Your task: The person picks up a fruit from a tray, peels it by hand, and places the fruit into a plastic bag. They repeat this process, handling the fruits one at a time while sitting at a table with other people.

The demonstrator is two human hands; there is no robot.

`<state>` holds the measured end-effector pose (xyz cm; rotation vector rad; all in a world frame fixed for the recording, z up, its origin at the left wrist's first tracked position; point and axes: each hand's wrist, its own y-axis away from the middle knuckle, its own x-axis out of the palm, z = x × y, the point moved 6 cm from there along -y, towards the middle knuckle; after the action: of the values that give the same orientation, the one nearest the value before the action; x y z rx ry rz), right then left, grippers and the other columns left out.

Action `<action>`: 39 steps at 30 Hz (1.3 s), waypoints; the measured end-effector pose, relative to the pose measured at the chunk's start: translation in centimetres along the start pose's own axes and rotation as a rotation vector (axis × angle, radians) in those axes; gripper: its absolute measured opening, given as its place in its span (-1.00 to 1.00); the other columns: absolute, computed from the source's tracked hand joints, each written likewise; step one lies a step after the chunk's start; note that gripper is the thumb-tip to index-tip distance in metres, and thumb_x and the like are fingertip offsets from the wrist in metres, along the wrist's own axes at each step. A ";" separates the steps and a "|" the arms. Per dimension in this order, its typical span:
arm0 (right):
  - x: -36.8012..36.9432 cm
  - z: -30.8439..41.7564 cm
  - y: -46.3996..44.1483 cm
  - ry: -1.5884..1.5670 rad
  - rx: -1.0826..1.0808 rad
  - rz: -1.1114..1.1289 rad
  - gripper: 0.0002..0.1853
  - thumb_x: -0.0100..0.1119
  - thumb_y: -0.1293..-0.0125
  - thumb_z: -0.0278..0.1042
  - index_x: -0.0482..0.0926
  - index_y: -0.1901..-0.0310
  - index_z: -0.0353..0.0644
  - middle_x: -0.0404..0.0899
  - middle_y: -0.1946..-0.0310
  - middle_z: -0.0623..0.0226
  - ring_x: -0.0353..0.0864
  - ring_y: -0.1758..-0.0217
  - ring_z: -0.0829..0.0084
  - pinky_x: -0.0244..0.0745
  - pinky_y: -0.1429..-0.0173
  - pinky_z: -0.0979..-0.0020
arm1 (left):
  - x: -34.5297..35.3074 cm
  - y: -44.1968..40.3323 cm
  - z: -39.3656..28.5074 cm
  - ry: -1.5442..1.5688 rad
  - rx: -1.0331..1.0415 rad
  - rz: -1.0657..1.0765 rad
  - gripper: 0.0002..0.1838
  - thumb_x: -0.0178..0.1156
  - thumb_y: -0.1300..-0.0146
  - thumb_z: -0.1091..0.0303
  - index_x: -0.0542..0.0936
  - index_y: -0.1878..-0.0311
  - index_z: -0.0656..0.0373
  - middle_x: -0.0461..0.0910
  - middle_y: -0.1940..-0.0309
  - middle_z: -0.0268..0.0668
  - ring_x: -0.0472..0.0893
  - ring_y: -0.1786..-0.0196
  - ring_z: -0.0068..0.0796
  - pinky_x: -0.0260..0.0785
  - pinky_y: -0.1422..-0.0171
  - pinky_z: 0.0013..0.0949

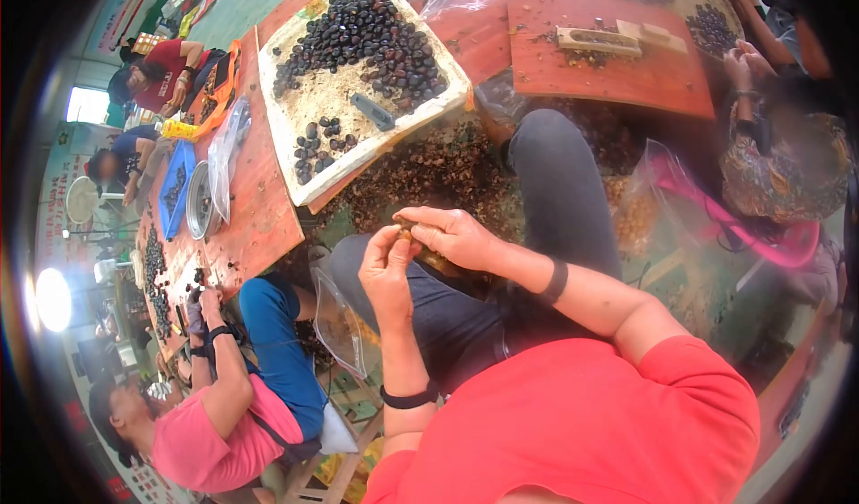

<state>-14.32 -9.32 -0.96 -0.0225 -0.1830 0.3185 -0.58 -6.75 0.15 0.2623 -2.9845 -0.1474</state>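
Below the near edge of the white foam tray, over the lap, the person's two hands are working together on one small brownish piece. The left hand is pinching it between thumb and bent fingertips, nearly closed, while the right hand is curling over it with thumb and fingers drawn in close; the overlap is hiding the exact contact, so whether the right fingers are gripping or only pressing is impossible to tell. A longer brown thing is showing under the right hand, too covered to identify. As far as the view is showing, the work seems to be well short of finished: a large heap of dark nuts is lying in the tray's far part, and a smaller cluster is sitting in its near corner. Between the two groups, a grey tool is resting on pale crumbs. Some work appears to be done, since brown shell-like scraps are covering the ground just below the tray, and a clear plastic bag, well to the tray's right, is apparently holding pale pieces.
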 end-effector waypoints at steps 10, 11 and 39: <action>0.5 1.6 0.6 0.137 0.109 0.075 -0.46 0.13 -0.33 -0.29 0.33 -0.31 -0.29 0.64 0.12 -0.04 0.66 0.09 0.35 0.51 0.02 0.36 | -0.7 -0.5 0.2 0.264 -0.039 -0.077 -0.72 0.13 -0.33 0.58 0.46 -0.09 0.25 0.54 0.03 -0.27 0.58 0.02 -0.49 0.54 -0.09 -0.43; 0.7 1.1 0.7 0.135 0.110 0.073 -0.46 0.13 -0.33 -0.29 0.33 -0.31 -0.29 0.64 0.12 -0.04 0.66 0.09 0.35 0.51 0.02 0.36 | -0.6 -0.3 0.4 0.265 -0.043 -0.095 -0.73 0.13 -0.32 0.58 0.46 -0.08 0.25 0.53 0.03 -0.27 0.58 0.01 -0.48 0.54 -0.10 -0.42; 0.9 0.7 1.0 -0.359 0.335 0.055 -0.62 0.01 -0.41 -0.42 0.47 -0.24 -0.18 0.64 0.11 0.40 0.49 0.24 0.67 0.46 0.14 0.56 | 0.1 -0.4 1.0 0.471 -0.060 -0.089 -0.78 0.11 -0.36 0.51 0.45 -0.05 0.21 0.55 0.02 -0.24 0.58 0.00 -0.46 0.50 -0.11 -0.43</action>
<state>-13.94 -8.07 -0.21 0.3640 -0.4830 0.4033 -0.72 -7.02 -0.87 0.3651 -2.4988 -0.1587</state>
